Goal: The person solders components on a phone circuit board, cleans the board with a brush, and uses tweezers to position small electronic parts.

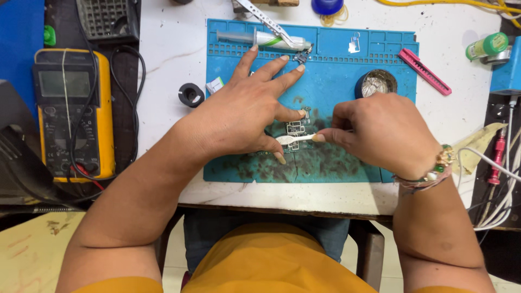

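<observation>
Bright, even overhead light; soft short shadows beneath the hands; mild glare on the white desk; focus sharp throughout; slight wide-angle stretch at the edges.

- The mat at centre frame is teal blue, smudged with dark stains along its lower part.
- The worktop is white with faint veining.
- The multimeter at left is yellow with a dark grey face.
- The brush is off-white.
- The small circuit board is green.
- The cutter at upper right is pink.
- The bracelet carries green and gold beads.
</observation>
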